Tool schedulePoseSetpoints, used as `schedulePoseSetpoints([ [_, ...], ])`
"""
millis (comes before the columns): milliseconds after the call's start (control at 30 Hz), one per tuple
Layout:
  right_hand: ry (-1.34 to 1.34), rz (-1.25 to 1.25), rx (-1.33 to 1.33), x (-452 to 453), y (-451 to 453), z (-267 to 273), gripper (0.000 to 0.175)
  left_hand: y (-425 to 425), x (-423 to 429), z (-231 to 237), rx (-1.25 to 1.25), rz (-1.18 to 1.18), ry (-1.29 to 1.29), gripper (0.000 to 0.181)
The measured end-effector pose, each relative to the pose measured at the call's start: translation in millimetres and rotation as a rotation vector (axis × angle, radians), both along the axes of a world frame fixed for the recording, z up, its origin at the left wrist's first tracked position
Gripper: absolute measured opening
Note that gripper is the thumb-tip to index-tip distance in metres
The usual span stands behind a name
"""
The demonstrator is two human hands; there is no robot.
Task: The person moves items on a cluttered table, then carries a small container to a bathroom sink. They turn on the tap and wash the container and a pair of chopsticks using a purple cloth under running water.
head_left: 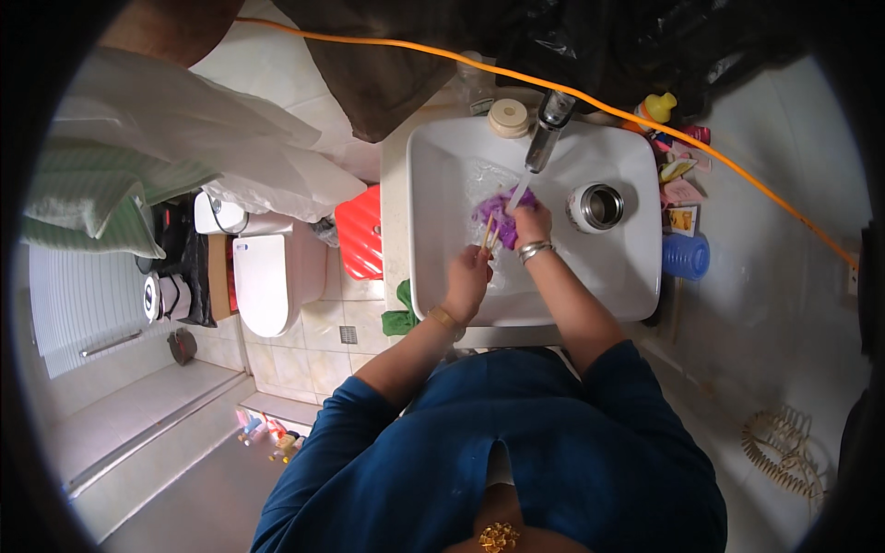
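Note:
In the white basin (429,276), my left hand (467,282) grips a pair of thin wooden sticks (489,231), probably chopsticks. Their far ends reach the wet purple cloth (499,211). My right hand (532,227) is closed on the right side of that cloth, its fingers partly hidden. Water (518,192) runs from the chrome faucet (545,135) onto the cloth and splashes to its left. To the right of my right hand, an uncapped vacuum flask (593,207) with a steel mouth stands inside the basin.
A cream round lid (509,118) rests at the basin's back rim. An orange cable (415,45) crosses above the faucet. Small packets (683,193) and a blue plastic cup (686,256) line the right side. A green cloth (401,316) hangs at the counter's left edge.

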State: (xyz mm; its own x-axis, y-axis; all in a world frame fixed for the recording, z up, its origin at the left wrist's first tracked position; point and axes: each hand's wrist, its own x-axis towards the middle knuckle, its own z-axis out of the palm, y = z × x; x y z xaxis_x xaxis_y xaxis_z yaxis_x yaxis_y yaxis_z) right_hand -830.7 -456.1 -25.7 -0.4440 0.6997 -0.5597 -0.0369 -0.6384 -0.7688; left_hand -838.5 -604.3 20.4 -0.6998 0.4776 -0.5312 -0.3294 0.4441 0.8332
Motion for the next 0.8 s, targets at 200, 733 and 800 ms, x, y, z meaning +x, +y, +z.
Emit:
schedulePoseSetpoints([
  [200, 0.160, 0.079, -0.091, 11, -16, 6, 0.022, -4, -7, 1, 0.143, 0.059, -0.241, 0.026],
  [733, 0.097, 0.261, 0.365, -10, 35, 8, 0.011, -15, -38, 28, 0.316, -0.297, -0.526, 0.035],
  [800, -0.116, 0.356, 0.725, -11, 28, 14, 0.016, 1, -48, 22, 0.286, -0.348, -0.429, 0.034],
])
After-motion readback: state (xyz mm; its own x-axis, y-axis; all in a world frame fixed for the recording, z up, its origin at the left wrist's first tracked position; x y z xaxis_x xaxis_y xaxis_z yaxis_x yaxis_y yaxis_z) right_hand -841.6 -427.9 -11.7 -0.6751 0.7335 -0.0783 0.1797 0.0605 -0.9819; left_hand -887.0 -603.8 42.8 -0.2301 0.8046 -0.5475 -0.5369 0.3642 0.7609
